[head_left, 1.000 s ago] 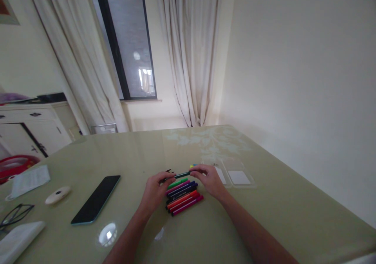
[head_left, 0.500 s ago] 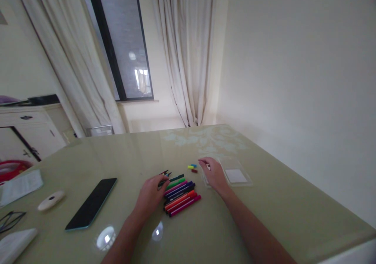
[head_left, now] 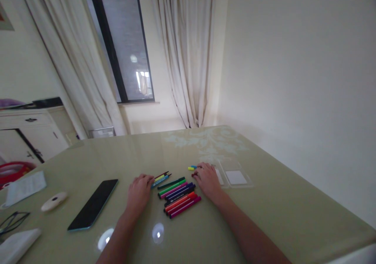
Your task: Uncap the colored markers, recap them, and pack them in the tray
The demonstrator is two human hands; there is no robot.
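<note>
My left hand (head_left: 139,192) is left of the pens, its fingers closed at the rear ends of several uncapped felt-tip pens (head_left: 161,179) in blue, yellow and dark red. Which pen it grips is partly hidden. My right hand (head_left: 208,180) pinches a small dark red pen cap (head_left: 193,174). Just beyond those fingertips lie a yellow cap (head_left: 190,169) and a blue cap (head_left: 193,166). Between my hands, a row of capped felt-tip pens (head_left: 180,197) runs from green through purple and black to orange and pink.
An open clear plastic case (head_left: 248,181) with a white card (head_left: 235,177) lies by my right wrist. Leftward are a black phone (head_left: 93,205), a white oval object (head_left: 54,201), glasses (head_left: 13,221) and a pale sheet (head_left: 25,188). A wall borders the table's right side.
My left hand has moved left, from over the green pens to the rear ends of the uncapped ones. My right hand has come down from the case to the dark red cap.
</note>
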